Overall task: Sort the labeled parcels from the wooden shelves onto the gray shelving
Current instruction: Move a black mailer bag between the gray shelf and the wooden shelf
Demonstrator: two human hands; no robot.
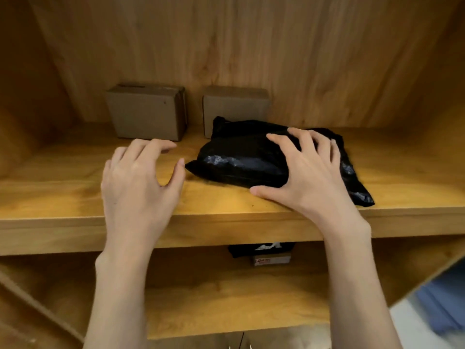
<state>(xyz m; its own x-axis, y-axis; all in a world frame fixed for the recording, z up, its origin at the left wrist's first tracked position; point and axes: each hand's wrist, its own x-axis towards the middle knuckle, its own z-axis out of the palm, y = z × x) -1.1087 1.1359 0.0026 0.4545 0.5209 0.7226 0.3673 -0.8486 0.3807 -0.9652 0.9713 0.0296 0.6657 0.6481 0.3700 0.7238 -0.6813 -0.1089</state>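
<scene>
We note the right hand [308, 172] lying on top of a black plastic parcel [254, 159], fingers spread and bent down over its crumpled upper surface, thumb stretched along the near edge where bag meets board. It reads as a loose clasp over the bag rather than a tight pinch; we cannot tell whether the bag is lifted at all.

The left hand [138, 177] hovers just beside the parcel's left tip, fingers loosely curved, thumb out toward the bag and very close to it. It holds nothing. We cannot say if the thumb touches the plastic.

The parcel sits on the upper wooden shelf [63, 197], toward the centre and right, its near corner close to the front edge. The plastic is glossy and wrinkled, with pale highlights on the near side. No label shows on it from this angle.

Behind it, against the back panel, stand two cardboard boxes. The left box [147, 112] is clear of the bag; the right box [235, 104] is partly hidden by the bag's rear edge, touching or nearly so.

Under the board, on the lower wooden shelf [226, 298], we see a dark bundle [251, 249] and a small box with red print [270, 260], both mostly hidden by the shelf lip. At lower right, something blue [442, 298], blurred.
</scene>
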